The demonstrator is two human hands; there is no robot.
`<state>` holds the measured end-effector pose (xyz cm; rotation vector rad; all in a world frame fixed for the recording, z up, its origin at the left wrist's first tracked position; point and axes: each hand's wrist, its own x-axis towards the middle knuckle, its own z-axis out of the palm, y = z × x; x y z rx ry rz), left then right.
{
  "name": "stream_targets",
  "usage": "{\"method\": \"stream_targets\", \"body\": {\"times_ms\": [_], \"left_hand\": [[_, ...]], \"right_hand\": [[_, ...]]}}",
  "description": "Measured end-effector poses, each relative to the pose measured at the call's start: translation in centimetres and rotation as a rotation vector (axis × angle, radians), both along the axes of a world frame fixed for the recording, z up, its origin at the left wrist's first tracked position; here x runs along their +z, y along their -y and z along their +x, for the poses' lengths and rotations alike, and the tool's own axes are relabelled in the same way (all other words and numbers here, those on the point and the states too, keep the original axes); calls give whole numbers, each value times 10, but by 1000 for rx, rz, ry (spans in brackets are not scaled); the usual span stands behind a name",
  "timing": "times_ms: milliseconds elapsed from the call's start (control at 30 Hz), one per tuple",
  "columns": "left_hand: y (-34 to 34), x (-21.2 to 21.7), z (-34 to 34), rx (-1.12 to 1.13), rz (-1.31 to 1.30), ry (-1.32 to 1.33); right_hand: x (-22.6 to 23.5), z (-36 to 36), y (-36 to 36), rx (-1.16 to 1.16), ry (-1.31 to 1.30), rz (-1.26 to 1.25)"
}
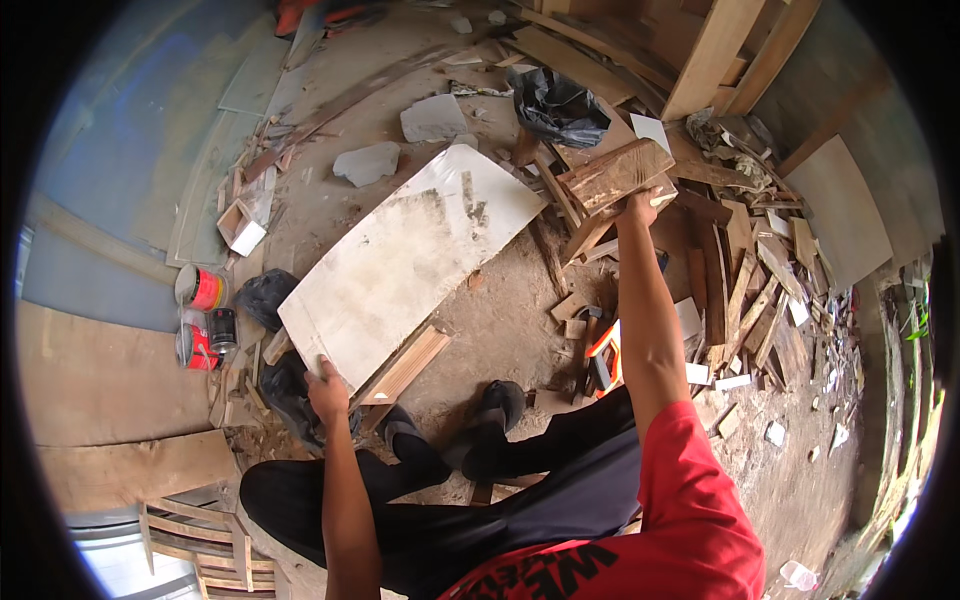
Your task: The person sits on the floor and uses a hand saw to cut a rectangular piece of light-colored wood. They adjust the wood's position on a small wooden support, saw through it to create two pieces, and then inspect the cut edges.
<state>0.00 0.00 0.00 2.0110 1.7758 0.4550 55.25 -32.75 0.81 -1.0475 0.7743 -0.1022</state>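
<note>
A large pale board (pixel 410 265), scuffed with dark marks, lies tilted across the dirt ground in front of me. My left hand (pixel 327 385) grips its near corner. My right hand (pixel 636 205) is stretched out far ahead and holds up a short rough wooden block (pixel 615 175) above a heap of timber scraps. My legs in dark trousers and black shoes (pixel 500 415) sit below the board. A thin wooden slat (pixel 405 365) pokes out from under the board's near edge.
Red paint cans (pixel 200 290) stand at the left. A black plastic bag (pixel 555 105) lies beyond the board, next to grey stone chunks (pixel 432 118). An orange-handled tool (pixel 603 355) rests by my right arm. Offcuts (pixel 750 280) litter the right; a wooden frame (pixel 195 540) is at lower left.
</note>
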Motion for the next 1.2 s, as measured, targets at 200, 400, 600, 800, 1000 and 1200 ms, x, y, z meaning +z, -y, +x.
{"method": "stream_targets", "body": {"times_ms": [200, 400, 600, 800, 1000, 1200], "left_hand": [[11, 21, 16, 28, -48, -7], [11, 10, 5, 23, -4, -28], [3, 12, 5, 37, -11, -37], [13, 19, 5, 46, -32, -23], [6, 23, -5, 44, -44, -5], [3, 19, -3, 61, -27, 50]], "right_hand": [[-25, -3, 4, 99, 118, 62], [-31, -24, 23, 163, 344, 185], [40, -24, 46, 391, 503, 172], [149, 8, 30, 439, 505, 91], [246, -15, -82, 601, 691, 132], [287, -71, -249, 760, 779, 284]]}}
